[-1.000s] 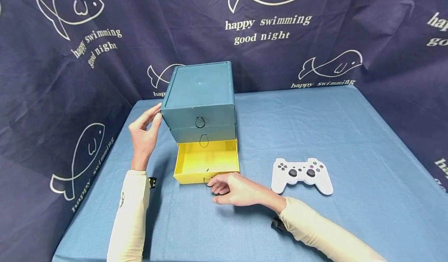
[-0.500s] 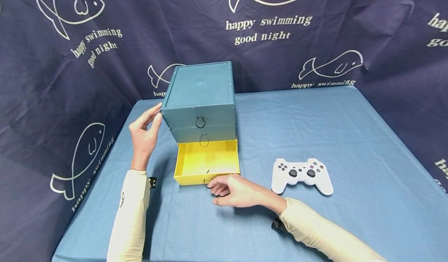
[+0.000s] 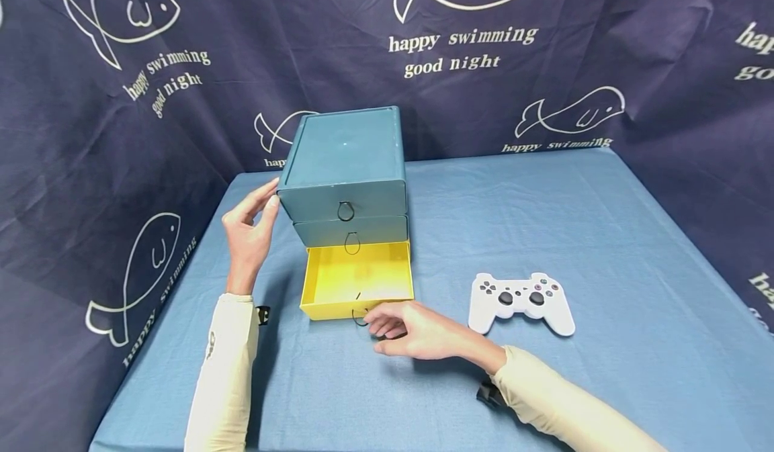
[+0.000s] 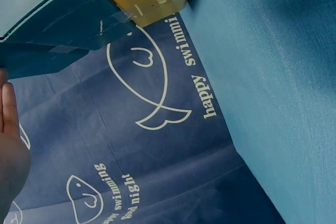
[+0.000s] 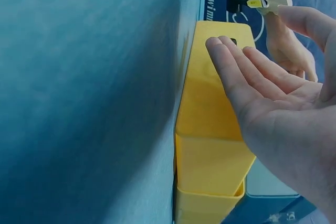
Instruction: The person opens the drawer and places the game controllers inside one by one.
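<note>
A stack of drawers has two blue ones [image 3: 345, 200] above a yellow drawer [image 3: 357, 277], which is pulled out and looks bare inside apart from a small dark mark by its front. My left hand [image 3: 249, 234] rests straight fingers and thumb against the upper drawer's left front corner; only its edge [image 4: 10, 145] shows in the left wrist view. At the yellow front, my right hand [image 3: 423, 331] hovers beside the thin black pull loop [image 3: 358, 318], fingers loosely bent and holding nothing. Its fingers [image 5: 226, 64] look relaxed and spread in the right wrist view.
A white game controller [image 3: 521, 301] lies on the blue tablecloth [image 3: 532, 217], right of the drawers. A dark blue curtain [image 3: 459, 109] with fish prints hangs behind and along the sides.
My right hand has shifted slightly right, away from the pull loop. The yellow drawer stays out almost as before, and my left hand has not moved.
</note>
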The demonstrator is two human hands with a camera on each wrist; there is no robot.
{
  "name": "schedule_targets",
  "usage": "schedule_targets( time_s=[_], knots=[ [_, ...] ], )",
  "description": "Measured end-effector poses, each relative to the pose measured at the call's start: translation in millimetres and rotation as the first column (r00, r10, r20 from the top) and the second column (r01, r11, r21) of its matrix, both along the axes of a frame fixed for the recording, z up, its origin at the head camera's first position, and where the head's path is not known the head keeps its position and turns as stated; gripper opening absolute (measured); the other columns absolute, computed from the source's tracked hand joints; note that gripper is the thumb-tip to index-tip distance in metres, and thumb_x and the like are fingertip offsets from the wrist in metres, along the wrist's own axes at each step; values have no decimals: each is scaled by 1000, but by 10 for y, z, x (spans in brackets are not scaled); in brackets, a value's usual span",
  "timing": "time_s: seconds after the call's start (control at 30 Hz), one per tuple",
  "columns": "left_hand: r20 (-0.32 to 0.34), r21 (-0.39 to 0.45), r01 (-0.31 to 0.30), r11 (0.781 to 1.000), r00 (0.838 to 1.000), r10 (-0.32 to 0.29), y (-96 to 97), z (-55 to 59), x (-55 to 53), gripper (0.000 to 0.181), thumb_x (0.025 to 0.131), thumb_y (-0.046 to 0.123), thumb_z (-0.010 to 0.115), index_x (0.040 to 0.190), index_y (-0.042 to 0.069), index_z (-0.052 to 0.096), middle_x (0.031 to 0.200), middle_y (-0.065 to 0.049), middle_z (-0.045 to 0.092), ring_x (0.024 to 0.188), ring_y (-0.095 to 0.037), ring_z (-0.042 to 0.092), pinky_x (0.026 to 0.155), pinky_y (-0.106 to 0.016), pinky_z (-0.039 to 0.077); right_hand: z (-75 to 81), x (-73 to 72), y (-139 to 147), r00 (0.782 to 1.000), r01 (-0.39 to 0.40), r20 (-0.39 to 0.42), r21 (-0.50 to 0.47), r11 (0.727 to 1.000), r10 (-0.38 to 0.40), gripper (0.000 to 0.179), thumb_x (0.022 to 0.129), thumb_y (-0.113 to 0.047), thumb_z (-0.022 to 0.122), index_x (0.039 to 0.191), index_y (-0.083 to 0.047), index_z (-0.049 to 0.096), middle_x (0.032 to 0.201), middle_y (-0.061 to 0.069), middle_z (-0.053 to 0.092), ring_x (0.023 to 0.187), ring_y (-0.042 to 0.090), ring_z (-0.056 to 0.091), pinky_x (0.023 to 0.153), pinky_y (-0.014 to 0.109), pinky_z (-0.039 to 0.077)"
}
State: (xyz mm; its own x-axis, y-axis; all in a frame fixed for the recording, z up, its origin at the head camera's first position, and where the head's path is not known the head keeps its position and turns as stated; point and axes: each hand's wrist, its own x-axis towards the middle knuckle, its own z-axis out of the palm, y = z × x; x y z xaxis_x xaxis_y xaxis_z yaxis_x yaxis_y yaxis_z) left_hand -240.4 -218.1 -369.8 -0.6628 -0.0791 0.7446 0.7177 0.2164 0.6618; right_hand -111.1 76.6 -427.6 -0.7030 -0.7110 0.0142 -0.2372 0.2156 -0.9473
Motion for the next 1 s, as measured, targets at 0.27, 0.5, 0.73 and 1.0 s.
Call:
schedule_targets(
  time_s=[0.27, 0.5, 0.73, 1.0],
  knots=[
    [-9, 12, -5, 1000, 1000, 5, 6, -6, -13, 29, 96, -5, 66, 124, -4, 73, 118, -11, 75, 101, -10, 72, 89, -24, 50, 6, 98, 155, 999, 2, -43, -32, 999, -4, 38, 97, -11, 71, 130, 5, 63, 121, 18, 69, 114, 33, 66, 98, 35, 53],
    [-30, 11, 10, 1000, 1000, -9, 10, -3, -11, 28, 96, -4, 66, 123, -5, 73, 118, -12, 75, 102, -11, 72, 90, -25, 51, 6, 223, 293, 995, 20, -99, -66, 998, -26, 35, 97, -10, 71, 128, 6, 64, 123, 18, 69, 114, 35, 67, 97, 37, 54],
    [-32, 17, 3, 1000, 999, -3, 11, 6, -13, 29, 94, -11, 65, 122, -8, 72, 119, -16, 74, 102, -10, 72, 90, -25, 51, 36, 304, 451, 986, 75, -143, -66, 995, -84, 32, 97, -8, 71, 126, 3, 66, 123, 18, 69, 110, 34, 69, 98, 36, 53],
    [-16, 13, 3, 1000, 1000, -3, 11, -7, -16, 28, 95, -7, 66, 123, -6, 73, 119, -14, 74, 102, -10, 72, 90, -26, 51, 76, 430, 707, 969, 161, -179, -79, 984, -172, 31, 98, -12, 72, 128, -3, 67, 121, 15, 71, 110, 31, 69, 97, 37, 53]
  ],
)
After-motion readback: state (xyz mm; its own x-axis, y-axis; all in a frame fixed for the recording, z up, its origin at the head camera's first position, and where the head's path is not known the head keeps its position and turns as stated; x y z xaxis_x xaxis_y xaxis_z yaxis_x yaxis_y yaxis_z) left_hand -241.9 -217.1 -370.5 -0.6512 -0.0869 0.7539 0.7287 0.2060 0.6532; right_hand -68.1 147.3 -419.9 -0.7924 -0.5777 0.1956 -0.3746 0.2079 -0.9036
